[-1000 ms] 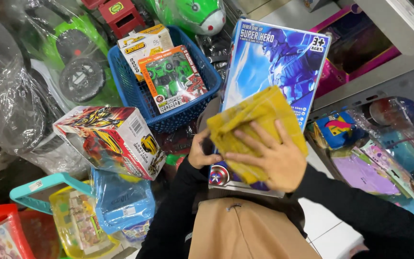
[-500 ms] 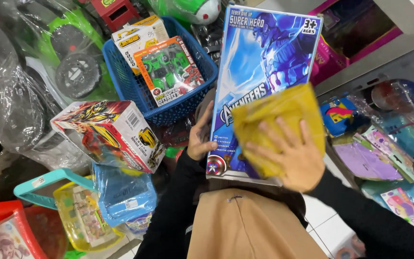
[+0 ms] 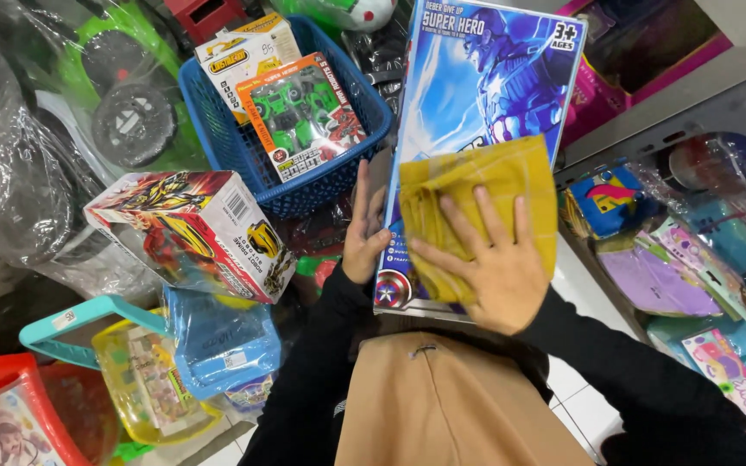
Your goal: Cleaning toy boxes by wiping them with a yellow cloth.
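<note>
Cardboard, glossy and blue, forms the tall flat toy box (image 3: 477, 112) held upright at centre, its lower edge hidden behind a tan garment (image 3: 451, 406). The right hand (image 3: 494, 267) presses a soft yellow cloth (image 3: 485, 185) flat against it, fingers spread. The left hand (image 3: 363, 233) grips the box's left edge, fingertips hidden behind. Far left sits a blue mesh plastic basket (image 3: 243, 147).

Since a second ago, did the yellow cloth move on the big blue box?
Yes. The yellow cloth under the right hand slid up the blue box, from its bottom edge toward the middle.
</note>
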